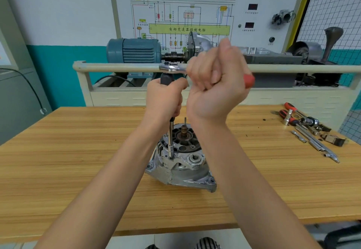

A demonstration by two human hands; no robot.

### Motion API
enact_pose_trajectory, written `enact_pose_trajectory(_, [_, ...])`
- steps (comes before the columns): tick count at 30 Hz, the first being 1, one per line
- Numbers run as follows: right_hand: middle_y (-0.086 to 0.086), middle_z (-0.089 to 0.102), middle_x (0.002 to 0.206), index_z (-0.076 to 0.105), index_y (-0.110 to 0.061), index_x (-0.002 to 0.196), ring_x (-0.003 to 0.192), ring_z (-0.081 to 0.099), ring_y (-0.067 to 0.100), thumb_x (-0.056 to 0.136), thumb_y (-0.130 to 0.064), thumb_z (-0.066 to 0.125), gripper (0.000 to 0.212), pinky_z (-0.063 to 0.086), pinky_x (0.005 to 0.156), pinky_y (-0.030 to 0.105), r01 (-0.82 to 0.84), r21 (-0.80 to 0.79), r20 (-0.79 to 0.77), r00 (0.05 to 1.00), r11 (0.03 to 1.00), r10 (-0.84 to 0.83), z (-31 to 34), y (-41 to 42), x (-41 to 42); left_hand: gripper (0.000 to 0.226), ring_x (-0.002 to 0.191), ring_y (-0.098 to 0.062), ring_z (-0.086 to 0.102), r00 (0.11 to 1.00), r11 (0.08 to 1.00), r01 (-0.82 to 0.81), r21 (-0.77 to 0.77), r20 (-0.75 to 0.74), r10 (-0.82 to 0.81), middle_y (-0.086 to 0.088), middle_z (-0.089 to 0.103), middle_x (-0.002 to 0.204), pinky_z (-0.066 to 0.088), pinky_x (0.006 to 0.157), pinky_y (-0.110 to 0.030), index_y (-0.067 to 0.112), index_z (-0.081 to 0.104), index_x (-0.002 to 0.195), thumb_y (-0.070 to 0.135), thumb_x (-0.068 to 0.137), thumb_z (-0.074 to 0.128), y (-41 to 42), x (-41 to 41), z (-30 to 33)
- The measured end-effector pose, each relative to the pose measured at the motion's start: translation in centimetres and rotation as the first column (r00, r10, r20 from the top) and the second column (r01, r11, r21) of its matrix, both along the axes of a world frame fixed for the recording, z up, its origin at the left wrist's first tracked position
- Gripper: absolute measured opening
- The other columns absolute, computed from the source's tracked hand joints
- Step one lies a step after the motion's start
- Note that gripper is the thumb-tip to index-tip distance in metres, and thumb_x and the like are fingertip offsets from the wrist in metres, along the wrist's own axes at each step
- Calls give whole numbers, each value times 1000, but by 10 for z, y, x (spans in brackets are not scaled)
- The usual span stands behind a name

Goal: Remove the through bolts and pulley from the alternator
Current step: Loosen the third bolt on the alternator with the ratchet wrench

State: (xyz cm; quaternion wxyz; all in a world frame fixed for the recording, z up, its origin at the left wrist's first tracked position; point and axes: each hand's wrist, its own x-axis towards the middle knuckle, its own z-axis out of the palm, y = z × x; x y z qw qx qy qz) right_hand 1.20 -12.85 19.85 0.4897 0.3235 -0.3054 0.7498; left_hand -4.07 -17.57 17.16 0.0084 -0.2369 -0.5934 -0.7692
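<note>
The silver alternator (181,168) stands on the wooden table (78,170) with its open rear end up, its shaft (183,130) showing in the middle. A long socket driver (171,141) stands upright with its tip on a bolt at the housing's left rim. My left hand (166,100) grips the driver's black handle. My right hand (216,84) grips a red-handled ratchet wrench (172,67) whose chrome head sits on top of the driver. A thin through bolt (185,120) sticks up behind the shaft.
Several loose tools lie at the table's right: red-handled drivers (291,110), sockets (309,121) and extension bars (316,145). Behind the table stands a training bench with a blue motor (134,50), a rail (117,66) and a wiring-diagram panel (187,14).
</note>
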Motion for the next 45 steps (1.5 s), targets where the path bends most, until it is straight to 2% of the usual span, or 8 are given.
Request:
enact_pose_trajectory(4, [-5, 29, 38, 37, -19, 43, 35, 24, 7, 84, 1, 40, 45, 18, 47, 26, 109, 38, -49, 993, 993, -107, -6, -9, 4, 45, 37, -9, 22, 999, 999, -35, 12, -36, 35, 7, 29, 40, 19, 39, -17, 20, 33, 50, 1, 81, 59, -3, 3, -2])
enact_pose_trajectory(11, [-7, 25, 32, 35, -19, 35, 32, 17, 7, 95, -8, 32, 60, 18, 40, 21, -301, -24, 99, 948, 953, 302, 7, 27, -1, 41, 35, -12, 21, 972, 973, 231, -20, -43, -232, 4, 28, 40, 21, 39, -18, 16, 34, 54, 0, 83, 57, -14, -5, -3])
enact_pose_trajectory(18, [-2, 22, 29, 30, -15, 35, 29, 12, 11, 85, -14, 40, 51, 16, 37, 19, -692, -421, 108, 604, 587, 790, 5, 59, -34, 39, 27, -7, 20, 851, 845, 522, -118, 6, -525, 6, 28, 35, 19, 36, -15, 20, 41, 42, 15, 77, 57, -19, -10, 2])
enact_pose_trajectory(26, [-5, 22, 31, 32, -17, 35, 26, 21, 10, 85, -12, 40, 51, 18, 35, 21, -604, -404, 76, 726, 687, 683, 5, 54, -22, 48, 31, -9, 15, 948, 946, 315, -79, -18, -317, 7, 23, 39, 16, 38, -14, 20, 29, 49, 2, 88, 51, -9, -8, -1])
enact_pose_trajectory(31, [-6, 24, 34, 32, -18, 37, 35, 14, 10, 96, -9, 31, 59, 20, 41, 24, -330, -155, 85, 935, 931, 345, 1, 31, -2, 47, 34, -10, 14, 987, 986, 159, -48, -2, -159, 8, 23, 39, 15, 39, -16, 21, 29, 51, 1, 85, 53, -1, -5, -1])
enact_pose_trajectory(37, [-4, 28, 36, 38, -18, 59, 34, 22, 9, 85, -2, 37, 30, 19, 44, 25, 13, 1, -38, 999, 1000, -13, -2, 4, 7, 47, 34, -9, 16, 998, 999, 46, -4, -40, -46, 8, 24, 39, 17, 38, -14, 20, 28, 51, -4, 81, 55, 1, 1, -3])
enact_pose_trajectory(40, [-4, 29, 35, 39, -19, 53, 33, 21, 8, 85, -1, 37, 36, 18, 43, 23, -47, 21, -50, 998, 999, 48, -2, 5, 8, 45, 33, -9, 17, 992, 994, 109, -4, -61, -109, 8, 25, 39, 18, 38, -14, 19, 30, 52, -6, 81, 54, -4, 0, -6])
enact_pose_trajectory(45, [-6, 24, 31, 33, -18, 35, 31, 16, 9, 87, -11, 39, 54, 19, 38, 21, -441, -121, 151, 877, 889, 455, 10, 38, -5, 37, 31, -10, 25, 906, 910, 412, -43, -89, -414, 4, 32, 38, 25, 38, -17, 16, 41, 47, 7, 78, 60, -18, -11, -3])
